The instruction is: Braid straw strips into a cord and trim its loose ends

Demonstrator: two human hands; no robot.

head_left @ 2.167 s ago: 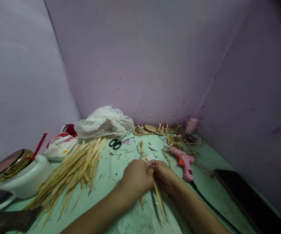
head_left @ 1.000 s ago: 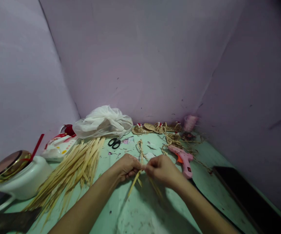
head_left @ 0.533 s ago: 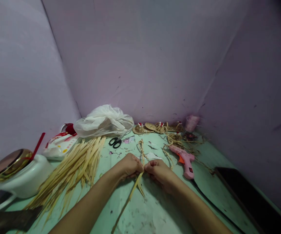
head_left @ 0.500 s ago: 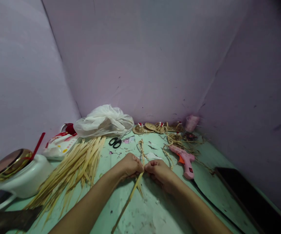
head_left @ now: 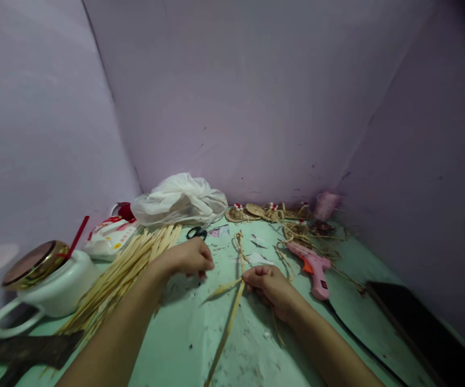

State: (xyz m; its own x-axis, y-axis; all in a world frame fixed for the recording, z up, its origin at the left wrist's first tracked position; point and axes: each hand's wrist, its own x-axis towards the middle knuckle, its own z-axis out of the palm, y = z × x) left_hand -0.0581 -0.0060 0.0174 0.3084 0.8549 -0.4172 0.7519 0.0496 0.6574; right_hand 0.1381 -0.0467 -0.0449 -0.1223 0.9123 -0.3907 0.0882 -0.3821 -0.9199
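My right hand [head_left: 270, 287] is closed in a pinch on a thin straw braid [head_left: 242, 258] at the middle of the table. The braid runs away from me to a looped far end. Loose flat straw strips [head_left: 232, 317] spread from the pinch, a short one pointing left and a long one trailing toward me. Left of the braid, my left hand [head_left: 192, 257] hovers apart from it with loosely bent fingers and nothing visible in them. Beneath and beyond my left arm lies a pile of straw strips [head_left: 135, 258], partly covered by it.
Black-handled scissors [head_left: 197, 232] lie behind my left hand, near a white plastic bag [head_left: 181, 199]. A pink glue gun [head_left: 313, 269] with a black cord is at right. Woven pieces with beads [head_left: 256, 212] line the back. At left are a white pot [head_left: 66, 287] and a cleaver [head_left: 34, 349].
My left hand has let go of the strips and moved left, away from the braid. My right hand keeps its pinch. One short strip now points left. The view has shifted slightly.
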